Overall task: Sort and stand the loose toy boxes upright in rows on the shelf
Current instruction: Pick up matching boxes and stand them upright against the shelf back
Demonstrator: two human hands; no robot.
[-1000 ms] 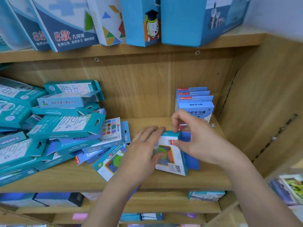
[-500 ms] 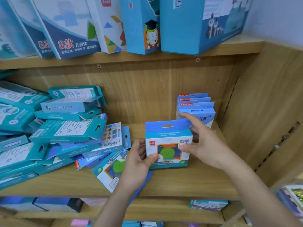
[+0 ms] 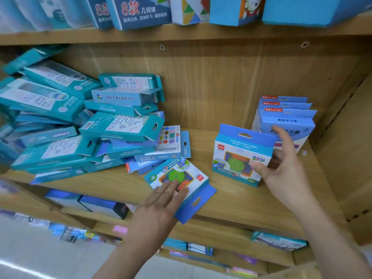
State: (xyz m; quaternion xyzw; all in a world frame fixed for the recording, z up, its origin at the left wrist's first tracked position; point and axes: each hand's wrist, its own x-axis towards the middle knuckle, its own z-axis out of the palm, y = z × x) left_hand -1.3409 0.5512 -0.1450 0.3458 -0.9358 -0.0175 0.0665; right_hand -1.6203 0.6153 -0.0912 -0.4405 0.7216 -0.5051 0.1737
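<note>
A: Right hand point(image 3: 281, 174)?
B: Fingers spread wide, thumb on front face of upright box point(image 3: 239, 158), other fingers past its right side. Loose touch, not clamped. Box standing mid-shelf, right of centre, hang tab up.

A: Left hand point(image 3: 159, 214)?
B: Flat, fingers straight and together, tips pressing on flat box point(image 3: 177, 178). Nothing gripped. Flat box lying face up at front edge of shelf point(image 3: 251, 206), blue tab overhanging the edge.

A: Rest of the shelf?
B: Blue row point(image 3: 287, 117) standing upright in back right corner, just behind right hand. Teal pile point(image 3: 80, 125) heaped loose across left half, boxes lying flat and tilted, some blurred. Small card box point(image 3: 171, 139) with coloured shapes lying at pile's right edge, just behind flat box.

A: Gap between the two?
B: Upright box and flat box near, not touching.
</note>
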